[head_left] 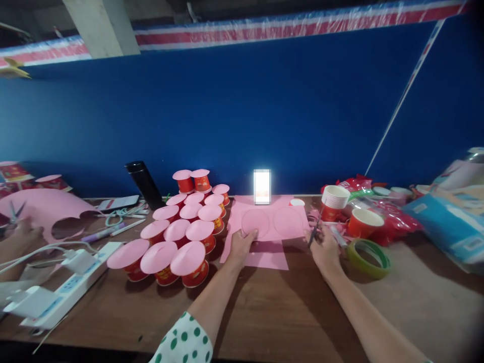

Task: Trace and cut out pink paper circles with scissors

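A sheet of pink paper with two large circles drawn side by side lies in front of me. My left hand grips its lower left edge, thumb on top beside the left circle; the fingertips under it are hidden. In my right hand is a pair of dark scissors, held at the right edge of the paper. Another pink piece shows beneath the sheet. Left of it stand several red paper cups topped with pink paper discs.
At right are stacked paper cups, a single cup, green tape and a blue package. Left are a black bottle and a power strip. Another person's hand holds scissors by cut pink paper.
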{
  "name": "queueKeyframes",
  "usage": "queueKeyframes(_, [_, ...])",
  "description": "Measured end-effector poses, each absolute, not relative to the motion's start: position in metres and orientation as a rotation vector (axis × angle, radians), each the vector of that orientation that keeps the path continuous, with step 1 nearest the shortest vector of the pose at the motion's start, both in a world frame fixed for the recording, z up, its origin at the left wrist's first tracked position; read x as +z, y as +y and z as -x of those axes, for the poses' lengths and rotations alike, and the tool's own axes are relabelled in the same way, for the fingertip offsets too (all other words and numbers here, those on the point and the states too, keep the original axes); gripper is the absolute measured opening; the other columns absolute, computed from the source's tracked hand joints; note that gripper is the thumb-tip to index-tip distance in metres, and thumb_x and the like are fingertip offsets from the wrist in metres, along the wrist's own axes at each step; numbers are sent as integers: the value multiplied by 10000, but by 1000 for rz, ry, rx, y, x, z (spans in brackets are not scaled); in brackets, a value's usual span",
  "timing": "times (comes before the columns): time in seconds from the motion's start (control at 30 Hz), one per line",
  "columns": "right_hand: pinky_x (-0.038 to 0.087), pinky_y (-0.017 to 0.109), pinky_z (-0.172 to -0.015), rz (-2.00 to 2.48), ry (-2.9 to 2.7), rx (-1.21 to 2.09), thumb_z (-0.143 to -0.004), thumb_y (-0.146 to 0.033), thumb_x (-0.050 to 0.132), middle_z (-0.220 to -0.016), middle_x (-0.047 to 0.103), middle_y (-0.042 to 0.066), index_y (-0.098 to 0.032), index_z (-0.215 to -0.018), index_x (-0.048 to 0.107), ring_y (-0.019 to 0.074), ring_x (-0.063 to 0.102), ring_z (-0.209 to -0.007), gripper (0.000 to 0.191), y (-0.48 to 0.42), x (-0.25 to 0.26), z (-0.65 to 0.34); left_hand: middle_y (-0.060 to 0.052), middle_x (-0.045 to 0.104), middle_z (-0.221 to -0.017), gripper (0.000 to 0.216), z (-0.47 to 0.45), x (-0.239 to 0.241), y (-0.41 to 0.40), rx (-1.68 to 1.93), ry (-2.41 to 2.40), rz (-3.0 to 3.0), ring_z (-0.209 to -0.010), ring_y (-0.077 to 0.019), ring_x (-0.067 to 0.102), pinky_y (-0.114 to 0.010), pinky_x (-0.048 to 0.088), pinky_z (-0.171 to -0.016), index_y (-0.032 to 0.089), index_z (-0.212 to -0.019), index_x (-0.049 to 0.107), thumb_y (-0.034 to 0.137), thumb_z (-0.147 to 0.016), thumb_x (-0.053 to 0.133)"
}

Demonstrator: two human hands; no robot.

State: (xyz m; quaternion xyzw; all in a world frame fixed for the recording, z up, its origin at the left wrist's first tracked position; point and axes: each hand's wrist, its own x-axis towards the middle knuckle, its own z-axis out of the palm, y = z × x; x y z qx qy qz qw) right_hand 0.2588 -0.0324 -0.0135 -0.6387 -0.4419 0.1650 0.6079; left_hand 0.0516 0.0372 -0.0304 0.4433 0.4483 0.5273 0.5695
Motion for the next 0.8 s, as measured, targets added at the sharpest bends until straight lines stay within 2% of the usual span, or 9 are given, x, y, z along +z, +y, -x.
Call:
queueKeyframes(0.13, [498, 295, -514, 1400, -1022, 517, -668, -464, 603, -695, 633, 48, -163, -1024, 507, 182, 606, -571, 476, -34, -13, -254, -56, 642, -653, 310, -51, -28, 39, 1300, 1028, -935, -564, -143, 576, -255, 463, -528, 104, -741, 626, 337, -562, 725])
queueKeyframes(0.37, [462, 262, -517, 1350, -1106, 579, -725, -437, 563, -722, 619, 33, -189, -1020, 500, 163, 579, -611, 390, -42, -5, -247, -23, 617, -655, 366, -45, -21, 47, 1409, 1001, -737, -549, -121, 578, -250, 478, -511, 102, -793, 587, 292, -531, 757])
queueKeyframes(0.5, [421, 231, -473, 1319, -1337, 878, -744, -420, 545, -706, 596, 15, -181, -1075, 491, 140, 545, -575, 412, -50, -1, -241, -1, 603, -664, 360, -43, -14, 46, 1470, 932, -654, -553, -103, 579, -216, 477, -502, 120, -782, 567, 266, -522, 769])
queueKeyframes(0.6, [426, 234, -515, 1304, -1598, 1052, -760, -368, 529, -691, 574, -2, -172, -1101, 495, 131, 537, -586, 394, -58, 6, -232, 12, 599, -667, 356, -41, -10, 45, 1516, 875, -569, -573, -96, 585, -199, 479, -510, 138, -773, 557, 238, -512, 778])
queueKeyframes(0.8, [445, 262, -619, 1392, -1840, 859, -724, -328, 547, -753, 613, 10, -180, -1065, 572, 162, 559, -682, 372, -61, 12, -224, 24, 609, -646, 299, -42, -5, 42, 1460, 768, -495, -547, -67, 573, -170, 470, -505, 133, -715, 569, 221, -518, 775])
